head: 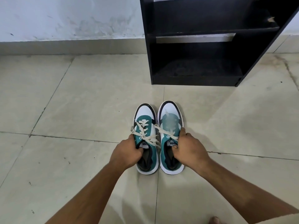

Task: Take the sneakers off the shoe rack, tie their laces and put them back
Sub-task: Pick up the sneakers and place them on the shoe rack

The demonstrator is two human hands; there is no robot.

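Sneakers are seen side by side on the tiled floor (80,94), just in front of the black shoe rack (202,46), toes pointing toward it. The left sneaker (144,117) is gripped at its collar by the left hand (127,153), whose fingers are curled into the opening beside the tongue. The right sneaker (169,110) is held the same way by the right hand (189,149), with the thumb tucked inside the collar and the other fingers wrapped round the outer side. Both soles appear to be touching the floor, though a slight lift cannot be ruled out. The laces (146,135) are loose: the pale strands of the left shoe are crossed untidily and trail over toward the right shoe, and no bow is visible on either.

The tying stage is judged to be at hand. It would be done best if the shoes were released flat and steady, one shoe being dealt with at a time. The tangled strands should first be separated so that each shoe's two ends are identified. Slack should be drawn evenly through the eyelets before a knot is begun, and the loops pulled snug. The rack's shelves are seen unoccupied for the return.
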